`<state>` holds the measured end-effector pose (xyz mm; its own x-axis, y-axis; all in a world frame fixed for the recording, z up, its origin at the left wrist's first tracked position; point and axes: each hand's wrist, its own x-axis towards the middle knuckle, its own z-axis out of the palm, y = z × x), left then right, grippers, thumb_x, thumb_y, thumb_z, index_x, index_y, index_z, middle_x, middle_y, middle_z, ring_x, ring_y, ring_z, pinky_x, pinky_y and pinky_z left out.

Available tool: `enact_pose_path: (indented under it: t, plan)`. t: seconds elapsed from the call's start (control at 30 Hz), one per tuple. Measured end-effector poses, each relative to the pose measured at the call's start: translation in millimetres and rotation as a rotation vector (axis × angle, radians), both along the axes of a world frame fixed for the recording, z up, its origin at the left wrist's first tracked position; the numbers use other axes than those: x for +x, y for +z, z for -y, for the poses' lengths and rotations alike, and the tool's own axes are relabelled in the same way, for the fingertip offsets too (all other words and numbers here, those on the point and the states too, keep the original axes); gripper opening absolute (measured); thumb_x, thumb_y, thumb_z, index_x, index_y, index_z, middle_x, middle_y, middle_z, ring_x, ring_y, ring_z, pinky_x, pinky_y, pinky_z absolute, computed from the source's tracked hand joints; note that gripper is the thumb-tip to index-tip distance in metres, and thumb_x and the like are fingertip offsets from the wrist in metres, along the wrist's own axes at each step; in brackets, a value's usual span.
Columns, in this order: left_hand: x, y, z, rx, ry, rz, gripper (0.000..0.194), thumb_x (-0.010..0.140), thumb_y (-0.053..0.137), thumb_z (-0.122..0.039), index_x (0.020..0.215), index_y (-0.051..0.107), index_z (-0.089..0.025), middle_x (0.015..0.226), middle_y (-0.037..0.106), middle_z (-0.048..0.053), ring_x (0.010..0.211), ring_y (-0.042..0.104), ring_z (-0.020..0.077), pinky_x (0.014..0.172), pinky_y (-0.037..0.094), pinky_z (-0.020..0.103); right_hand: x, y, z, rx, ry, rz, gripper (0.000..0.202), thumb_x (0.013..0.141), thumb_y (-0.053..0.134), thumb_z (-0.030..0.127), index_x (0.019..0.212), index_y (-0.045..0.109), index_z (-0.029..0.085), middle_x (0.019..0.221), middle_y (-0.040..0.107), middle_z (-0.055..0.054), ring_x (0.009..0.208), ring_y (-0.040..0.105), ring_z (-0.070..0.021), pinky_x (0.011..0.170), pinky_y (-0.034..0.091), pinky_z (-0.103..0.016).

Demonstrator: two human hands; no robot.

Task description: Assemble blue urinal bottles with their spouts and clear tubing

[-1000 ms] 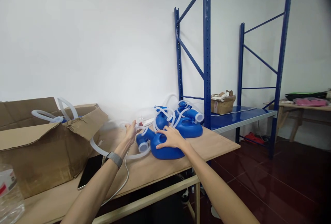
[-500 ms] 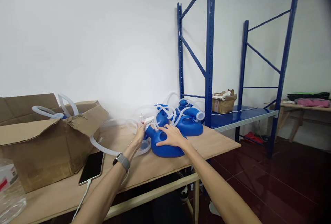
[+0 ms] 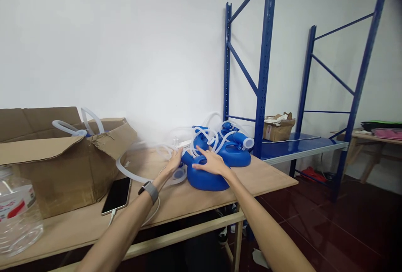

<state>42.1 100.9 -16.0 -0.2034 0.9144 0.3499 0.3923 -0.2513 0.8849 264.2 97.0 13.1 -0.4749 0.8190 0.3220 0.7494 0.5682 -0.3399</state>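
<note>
A blue plastic urinal bottle point(image 3: 205, 181) lies on the wooden table, its neck pointing left toward the wall. My right hand point(image 3: 214, 163) is laid over its handle, thumb and fingers spread around the grip. At the neck is my left hand point(image 3: 173, 163), fingers closed against the mouth end; the part they cover is hidden. Just behind my left fingers a round translucent cap point(image 3: 179, 174) shows beside the bottle. Clear hose point(image 3: 133, 175) curves across the table to the left of my hands. Another blue bottle point(image 3: 237, 156) with coiled hoses sits behind my right hand.
An open cardboard box point(image 3: 72, 180) with hoses sticking out stands at left. Near it are a phone point(image 3: 117, 195) on a cable and a clear plastic jug point(image 3: 19, 213). A blue metal rack point(image 3: 265, 71) rises behind the table's right end, with a small carton point(image 3: 279, 129) on its shelf.
The view has turned slightly left, so everything sits further right. Both hands stay at the same bottle; my left fingers look a little straighter along its neck.
</note>
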Motion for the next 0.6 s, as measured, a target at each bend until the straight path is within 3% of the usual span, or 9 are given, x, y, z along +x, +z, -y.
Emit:
enact_pose_path:
  t: [0.07,0.17,0.3,0.37,0.47,0.6]
  plan:
    - [-11,15.9,9,-0.063,0.024,-0.207,0.049,0.099,0.04,-0.057,0.096,0.068,-0.017,0.093,0.076,0.012,0.096,0.073,0.0293,0.087,0.053,0.039,3,6.1,-2,-0.08,0.047,0.008,0.07,0.096,0.041,0.077,0.155,0.047,0.04,0.129,0.064,-0.01,0.13,0.056,-0.0345,0.105,0.041,-0.042]
    - [-18,42.5,20,-0.069,0.132,-0.515,0.047,0.093,0.05,-0.056,0.079,0.068,-0.014,0.092,0.075,0.022,0.106,0.07,0.0399,0.095,0.049,0.048,6,9.9,-7,-0.099,0.113,0.057,0.067,0.096,0.045,0.076,0.153,0.049,0.041,0.125,0.064,-0.008,0.126,0.057,-0.0327,0.104,0.042,-0.04]
    - [2,65.7,18,-0.007,0.16,-0.789,0.047,0.094,0.046,-0.056,0.1,0.07,-0.015,0.119,0.071,0.024,0.122,0.063,0.0396,0.104,0.044,0.051,5,7.0,-7,-0.028,0.109,0.174,0.073,0.094,0.05,0.075,0.158,0.041,0.042,0.126,0.061,-0.01,0.124,0.056,-0.0354,0.102,0.043,-0.044]
    - [16,69.0,11,-0.013,0.116,-0.881,0.048,0.093,0.048,-0.059,0.108,0.069,-0.018,0.123,0.071,0.02,0.121,0.064,0.0373,0.104,0.045,0.049,3,4.3,-4,-0.008,0.086,0.216,0.072,0.094,0.05,0.075,0.158,0.042,0.042,0.131,0.058,-0.012,0.127,0.054,-0.0373,0.103,0.043,-0.047]
    - [27,66.2,-1,-0.088,0.047,-0.985,0.044,0.092,0.052,-0.057,0.1,0.071,-0.019,0.116,0.075,0.017,0.114,0.068,0.0366,0.101,0.047,0.05,0,1.0,0,0.01,0.057,0.219,0.072,0.093,0.05,0.076,0.155,0.047,0.04,0.137,0.057,-0.013,0.129,0.053,-0.0384,0.105,0.042,-0.049]
    - [21,58.2,-7,-0.127,-0.006,-1.062,0.037,0.098,0.044,-0.046,0.104,0.07,-0.021,0.121,0.075,0.013,0.116,0.068,0.0317,0.101,0.048,0.046,-6,3.5,-3,-0.03,0.011,0.118,0.061,0.103,0.029,0.069,0.149,0.056,0.038,0.134,0.064,-0.01,0.129,0.057,-0.0342,0.107,0.042,-0.046]
